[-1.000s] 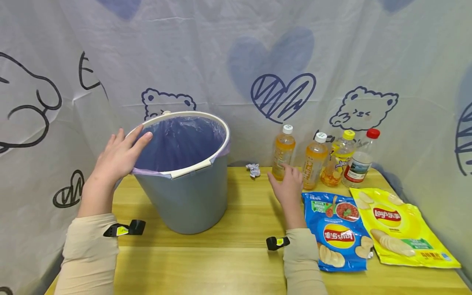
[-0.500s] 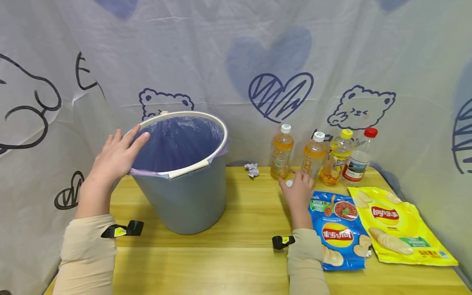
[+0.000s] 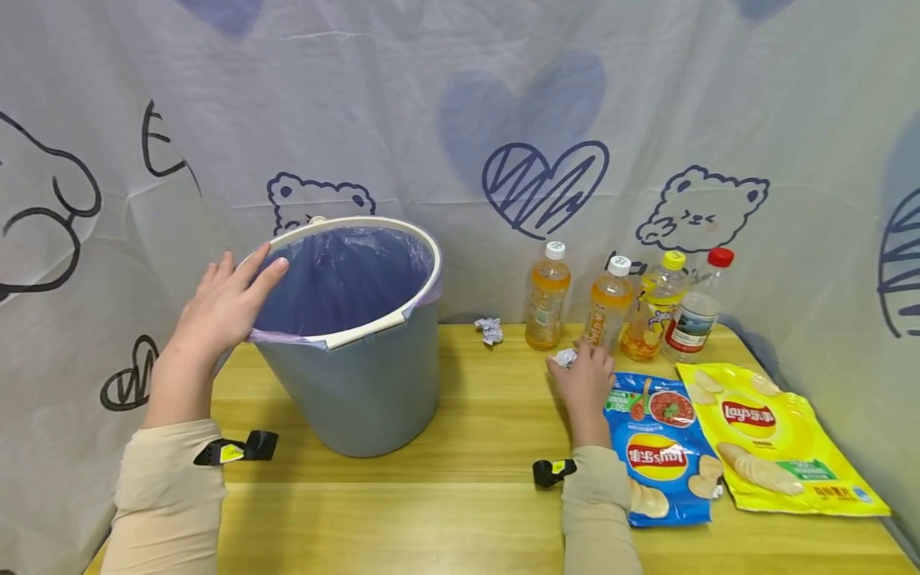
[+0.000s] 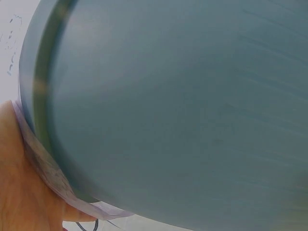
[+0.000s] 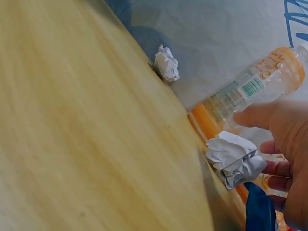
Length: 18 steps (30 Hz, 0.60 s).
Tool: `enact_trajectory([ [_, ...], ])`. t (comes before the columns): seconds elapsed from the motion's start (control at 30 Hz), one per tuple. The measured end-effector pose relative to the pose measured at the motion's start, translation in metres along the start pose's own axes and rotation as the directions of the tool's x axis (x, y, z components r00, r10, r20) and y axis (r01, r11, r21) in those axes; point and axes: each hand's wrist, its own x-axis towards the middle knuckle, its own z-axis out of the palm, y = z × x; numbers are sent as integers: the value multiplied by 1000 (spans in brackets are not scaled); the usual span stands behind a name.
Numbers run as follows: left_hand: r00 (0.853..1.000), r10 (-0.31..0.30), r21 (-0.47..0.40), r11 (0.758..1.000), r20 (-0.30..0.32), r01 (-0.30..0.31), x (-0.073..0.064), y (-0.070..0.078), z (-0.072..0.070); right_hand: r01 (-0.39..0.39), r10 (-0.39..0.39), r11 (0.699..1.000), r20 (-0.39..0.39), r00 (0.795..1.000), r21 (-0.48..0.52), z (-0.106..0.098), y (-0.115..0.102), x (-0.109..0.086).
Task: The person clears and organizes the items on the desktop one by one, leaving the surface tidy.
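Observation:
My left hand (image 3: 223, 307) rests on the rim of a grey-blue trash bin (image 3: 366, 391), its fingers extended and the thumb over the opening. A thin purplish bag lines the bin; in the left wrist view the palm lies beside the bag's folded edge (image 4: 48, 168). Over on the right, my right hand (image 3: 585, 387) is at a crumpled paper ball (image 3: 566, 357) on the table. In the right wrist view the thumb stands off above this paper ball (image 5: 235, 159), and the other fingers are right at its far side. A drink bottle (image 3: 548, 307) with a white cap stands just behind.
Another crumpled paper ball (image 3: 491, 330) lies between bin and bottles. Further bottles, white-capped (image 3: 609, 307), yellow-capped (image 3: 656, 311) and red-capped (image 3: 693, 319), stand by the curtain (image 3: 431, 160). A blue chip bag (image 3: 661, 447) and a yellow chip bag (image 3: 779, 439) lie at right.
My right hand has moved right and down from in front of the first bottle to the paper ball, which has come into sight. My left hand has stayed on the bin's rim.

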Motion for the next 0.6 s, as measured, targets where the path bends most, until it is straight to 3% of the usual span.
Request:
enact_trajectory([
  [0.6, 1000, 8, -16, 1000, -16, -8, 0, 0, 1, 56, -49, 995, 79, 996, -84, 9, 3, -1],
])
